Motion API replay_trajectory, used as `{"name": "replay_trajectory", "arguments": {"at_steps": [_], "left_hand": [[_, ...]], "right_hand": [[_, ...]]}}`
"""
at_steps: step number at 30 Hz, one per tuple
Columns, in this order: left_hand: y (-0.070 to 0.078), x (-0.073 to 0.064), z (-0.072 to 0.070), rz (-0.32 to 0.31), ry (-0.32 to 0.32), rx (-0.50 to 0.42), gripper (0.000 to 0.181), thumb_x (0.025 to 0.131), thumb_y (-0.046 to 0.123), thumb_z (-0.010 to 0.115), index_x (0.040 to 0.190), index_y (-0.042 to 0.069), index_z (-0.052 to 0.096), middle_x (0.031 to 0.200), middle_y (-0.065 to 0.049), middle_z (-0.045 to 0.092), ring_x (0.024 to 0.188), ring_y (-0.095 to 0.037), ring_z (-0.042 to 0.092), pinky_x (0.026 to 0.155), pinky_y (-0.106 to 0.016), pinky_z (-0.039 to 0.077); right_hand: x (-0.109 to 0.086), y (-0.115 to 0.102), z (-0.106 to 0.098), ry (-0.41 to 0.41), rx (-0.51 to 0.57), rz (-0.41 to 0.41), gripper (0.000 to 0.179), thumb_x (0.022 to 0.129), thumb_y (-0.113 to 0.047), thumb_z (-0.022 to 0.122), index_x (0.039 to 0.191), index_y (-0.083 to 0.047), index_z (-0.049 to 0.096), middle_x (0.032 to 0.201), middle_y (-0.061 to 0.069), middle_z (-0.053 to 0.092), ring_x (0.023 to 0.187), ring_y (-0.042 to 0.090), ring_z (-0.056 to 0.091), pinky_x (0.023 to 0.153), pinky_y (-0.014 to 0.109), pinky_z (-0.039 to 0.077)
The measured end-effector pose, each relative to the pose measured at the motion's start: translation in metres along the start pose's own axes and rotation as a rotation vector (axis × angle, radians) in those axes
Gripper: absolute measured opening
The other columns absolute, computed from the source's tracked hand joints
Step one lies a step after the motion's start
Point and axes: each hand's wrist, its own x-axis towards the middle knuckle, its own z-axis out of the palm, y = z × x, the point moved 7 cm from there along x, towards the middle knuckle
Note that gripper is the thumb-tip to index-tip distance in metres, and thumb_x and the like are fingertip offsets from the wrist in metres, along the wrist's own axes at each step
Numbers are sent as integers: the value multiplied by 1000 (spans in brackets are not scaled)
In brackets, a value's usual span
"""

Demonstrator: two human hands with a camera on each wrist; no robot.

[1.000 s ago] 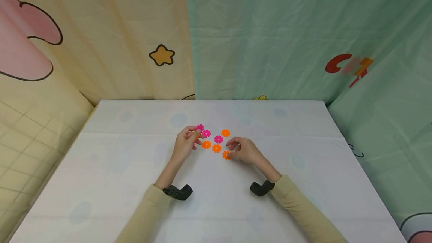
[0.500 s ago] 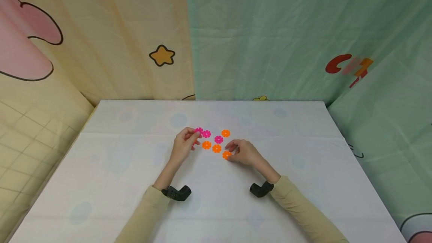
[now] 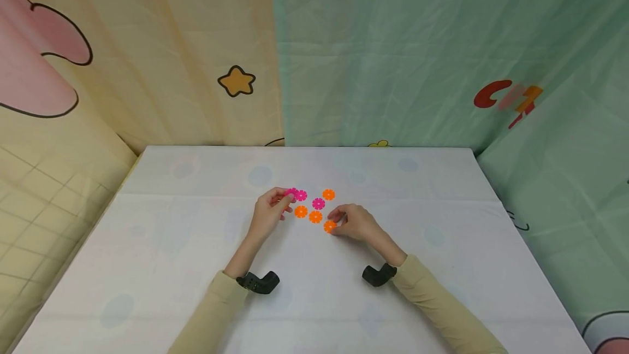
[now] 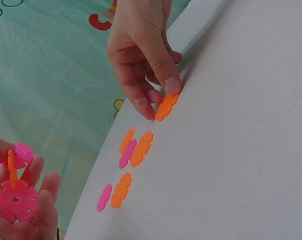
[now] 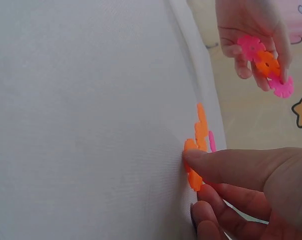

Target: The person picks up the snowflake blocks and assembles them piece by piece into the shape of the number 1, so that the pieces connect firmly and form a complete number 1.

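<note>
My left hand (image 3: 267, 214) holds a short chain of snowflake-shaped interlocking discs, raised above the table. In the right wrist view, a pink disc (image 5: 251, 47), an orange disc (image 5: 267, 64) and another pink disc (image 5: 281, 86) are joined edge to edge in that hand. My right hand (image 3: 358, 222) rests low at the tabletop, pinching a single orange disc (image 5: 192, 177) between thumb and fingers. In the left wrist view, that disc's outer part shows below the thumb.
Between the hands lie loose discs: a pink one (image 3: 318, 204), a second pink one (image 3: 302, 195), and orange ones, including one at the back (image 3: 328, 194) and one in front (image 3: 315, 217). The white-covered table (image 3: 196, 266) meets printed curtains behind.
The left hand has lowered slightly and turned its chain, so the orange disc no longer shows in the head view. The right hand has settled lower, its thumb and fingers now on the orange disc.
</note>
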Motion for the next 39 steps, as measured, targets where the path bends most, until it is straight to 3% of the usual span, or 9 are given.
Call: {"name": "replay_trajectory", "arguments": {"at_steps": [6,12,16,23,28,33,39], "left_hand": [[-2,0,0,1,9,8,19,95,11,58,105,-4,62,91,-12,69,90,-45,63,60,-20,50],[-27,12,1,-5,16,1,19,96,14,58,105,-2,60,101,-24,67,89,-43,64,65,-25,53],[-37,16,1,12,24,10,20,96,18,58,106,1,60,105,-24,67,87,-38,65,64,-23,53],[-33,16,0,62,30,26,24,96,20,58,113,3,61,101,-19,67,80,-30,67,62,-19,52],[-34,16,0,40,13,35,24,96,18,58,113,2,62,104,-23,67,85,-36,66,64,-23,53],[-32,14,3,39,4,34,24,96,20,59,109,0,62,107,-25,67,87,-37,67,67,-31,56],[-27,13,8,65,-30,23,20,97,19,57,104,0,59,105,-23,69,84,-38,69,62,-21,52]], "right_hand": [[0,-1,0,-21,-64,23,25,77,-17,81,100,-13,74,90,-3,69,74,12,55,65,24,45],[-1,-2,0,-20,-73,31,24,76,-17,81,98,-12,73,88,-3,68,74,12,55,65,24,45],[-2,-3,-1,-2,-70,32,24,75,-16,82,96,-12,71,86,-2,66,73,12,54,65,24,45],[-5,-6,-2,34,-22,11,18,77,-12,80,90,-11,68,80,-1,63,69,13,53,63,24,45],[-5,-5,-3,35,49,0,8,83,-8,73,89,-9,69,79,1,63,68,15,54,60,24,47],[-4,-9,-7,30,70,-5,10,87,-10,67,96,-8,71,82,3,63,71,16,54,59,23,48],[-2,-17,-15,90,106,-45,14,90,-12,63,101,-4,68,81,6,63,62,13,55,56,22,47]]}}
